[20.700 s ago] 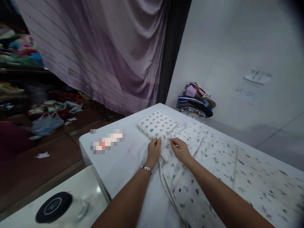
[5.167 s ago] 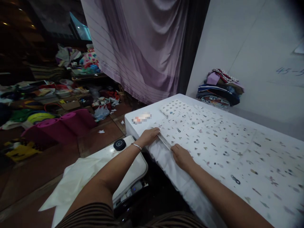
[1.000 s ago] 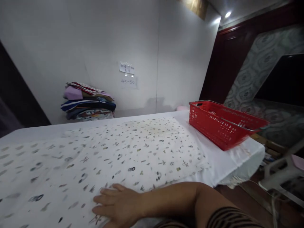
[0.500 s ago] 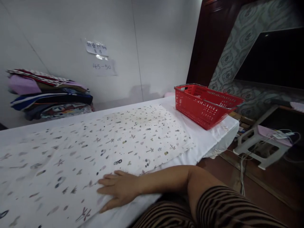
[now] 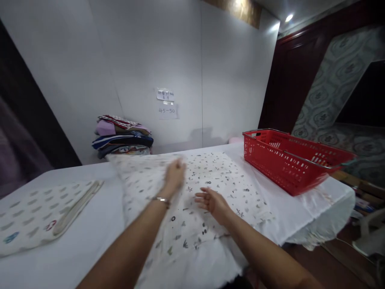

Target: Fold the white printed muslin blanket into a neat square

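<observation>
A white cloth (image 5: 222,180) printed with small dark shapes lies on the white table (image 5: 90,224), with its left part folded over towards the right. My left hand (image 5: 175,175), blurred by motion and with a bracelet at the wrist, is at the edge of the folded-over part; whether it grips the cloth does not show. My right hand (image 5: 212,200) is open, fingers stretched out, just over the printed cloth in front of me.
A folded patterned cloth (image 5: 36,212) lies at the table's left. A red plastic basket (image 5: 291,158) stands at the table's right end. A stack of folded fabrics (image 5: 122,136) sits against the white wall under a paper note (image 5: 165,96).
The cloth's left part has been folded over towards the right. My left hand has come into view on that fold. My right hand has lifted from the near edge and moved inward.
</observation>
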Motion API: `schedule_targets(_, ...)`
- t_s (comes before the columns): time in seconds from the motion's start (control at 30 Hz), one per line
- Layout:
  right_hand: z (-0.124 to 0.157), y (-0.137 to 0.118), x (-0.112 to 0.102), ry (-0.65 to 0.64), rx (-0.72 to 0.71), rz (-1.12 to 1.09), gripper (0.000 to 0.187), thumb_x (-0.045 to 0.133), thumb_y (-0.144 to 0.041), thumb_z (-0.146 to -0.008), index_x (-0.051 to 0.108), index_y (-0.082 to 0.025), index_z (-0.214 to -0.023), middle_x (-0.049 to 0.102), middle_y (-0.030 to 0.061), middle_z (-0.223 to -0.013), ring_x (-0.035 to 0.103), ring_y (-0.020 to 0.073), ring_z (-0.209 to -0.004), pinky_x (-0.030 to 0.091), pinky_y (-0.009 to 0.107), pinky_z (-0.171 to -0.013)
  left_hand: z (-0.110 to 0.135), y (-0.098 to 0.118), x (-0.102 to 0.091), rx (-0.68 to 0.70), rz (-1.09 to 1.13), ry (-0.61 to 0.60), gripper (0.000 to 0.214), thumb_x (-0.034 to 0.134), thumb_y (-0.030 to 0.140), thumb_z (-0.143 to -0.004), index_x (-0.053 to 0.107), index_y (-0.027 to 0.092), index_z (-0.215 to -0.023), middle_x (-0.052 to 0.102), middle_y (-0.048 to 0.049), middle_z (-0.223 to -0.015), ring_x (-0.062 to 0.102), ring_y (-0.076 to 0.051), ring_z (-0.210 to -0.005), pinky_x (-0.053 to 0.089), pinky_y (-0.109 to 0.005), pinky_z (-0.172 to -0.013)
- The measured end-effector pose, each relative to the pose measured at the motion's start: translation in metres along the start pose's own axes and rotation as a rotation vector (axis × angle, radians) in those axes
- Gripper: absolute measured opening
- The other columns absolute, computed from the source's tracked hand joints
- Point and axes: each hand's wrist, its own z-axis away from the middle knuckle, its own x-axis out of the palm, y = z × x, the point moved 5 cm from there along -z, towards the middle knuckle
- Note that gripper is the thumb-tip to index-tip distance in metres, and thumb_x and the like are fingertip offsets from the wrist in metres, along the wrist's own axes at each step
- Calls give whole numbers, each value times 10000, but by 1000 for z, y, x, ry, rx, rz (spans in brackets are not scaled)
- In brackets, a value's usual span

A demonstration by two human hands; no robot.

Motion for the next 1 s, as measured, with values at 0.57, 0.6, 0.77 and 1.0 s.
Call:
schedule_targets(0.57,39,-36,-132,150,159,451,199,704,-341,-686,557,-217,-733,607,-14,-639,586,140,-573,492,242,-508,144,4,160,470,-472,-577,388,518,215,-790,476,223,-1176,549,-129,-1073,570,-208,-953,429,-383,-691)
schedule_targets(0.6,35,-39,-134,154,182,485,200,711,-316,-667,548,-213,-719,586,-27,-603,563,130,-529,470,230,-471,147,2,158,450,-489,-555,407,530,212,-778,466,220,-1179,538,-132,-1081,558,-211,-972,430,-384,-717)
schedule_targets(0.77,12,-53,-140,145,248,509,151,691,-257,-647,566,-194,-701,594,-8,-596,541,114,-490,453,214,-456,157,-13,149,354,-554,-493,386,580,230,-734,483,201,-1106,519,-140,-1068,524,-245,-989,422,-408,-792)
schedule_targets(1.0,16,-157,-137,233,-112,579,66,625,-236,-727,581,-192,-750,649,59,-739,615,150,-655,528,255,-634,140,-17,116,323,-629,-365,328,453,25,-730,523,186,-1007,545,-111,-1000,530,-220,-946,399,-370,-773)
